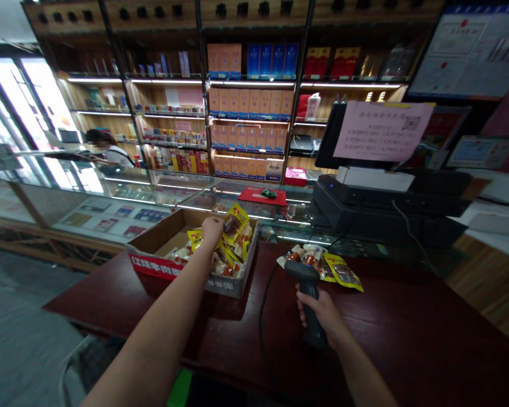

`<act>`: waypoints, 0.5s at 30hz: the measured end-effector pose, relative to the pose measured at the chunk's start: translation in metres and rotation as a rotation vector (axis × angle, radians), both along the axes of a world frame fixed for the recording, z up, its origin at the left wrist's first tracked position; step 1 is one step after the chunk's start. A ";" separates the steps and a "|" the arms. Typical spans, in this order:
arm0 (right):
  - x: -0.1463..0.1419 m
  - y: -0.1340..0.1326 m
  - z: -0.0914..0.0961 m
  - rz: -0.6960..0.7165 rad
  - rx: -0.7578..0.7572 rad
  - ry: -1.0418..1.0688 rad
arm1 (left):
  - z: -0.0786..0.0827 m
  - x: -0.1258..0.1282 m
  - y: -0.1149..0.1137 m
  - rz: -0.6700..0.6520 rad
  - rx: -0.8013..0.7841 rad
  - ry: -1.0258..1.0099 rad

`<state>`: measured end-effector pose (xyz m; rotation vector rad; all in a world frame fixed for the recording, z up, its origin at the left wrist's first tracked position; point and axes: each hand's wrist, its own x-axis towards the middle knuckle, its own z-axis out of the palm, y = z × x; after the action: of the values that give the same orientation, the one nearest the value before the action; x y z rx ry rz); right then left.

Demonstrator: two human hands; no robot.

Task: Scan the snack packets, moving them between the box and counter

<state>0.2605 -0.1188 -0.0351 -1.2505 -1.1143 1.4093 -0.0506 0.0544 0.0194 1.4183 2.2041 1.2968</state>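
Note:
My left hand (212, 229) reaches into an open cardboard box (152, 263) and is closed on a yellow snack packet (234, 220), lifted above the pile of similar packets (227, 257) inside. My right hand (322, 316) grips the handle of a black barcode scanner (305, 282), whose head points toward a few snack packets (331, 265) lying on the dark red counter (407, 339). A black cable (263, 322) runs from the scanner across the counter.
A black till with a monitor and a pink paper notice (382, 130) stands at the right. Glass display cases (123, 198) stretch left, with a red mat and mouse (265, 195) behind. Shelves of boxed goods (248, 130) line the wall. A person (104, 147) sits far left.

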 end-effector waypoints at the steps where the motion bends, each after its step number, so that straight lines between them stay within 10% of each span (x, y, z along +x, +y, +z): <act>1: 0.000 0.000 0.000 0.000 -0.002 0.001 | 0.004 0.000 -0.004 0.049 0.098 -0.043; 6: 0.000 -0.001 0.000 -0.013 -0.001 0.007 | 0.017 0.026 -0.031 0.053 0.464 -0.747; 15: 0.000 -0.012 0.010 -0.027 0.053 0.118 | -0.032 0.139 -0.095 -0.529 0.307 -1.312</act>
<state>0.2601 -0.1305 -0.0253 -1.1267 -1.0436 1.4057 0.0884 -0.0409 -0.0130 0.6889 0.7460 1.6399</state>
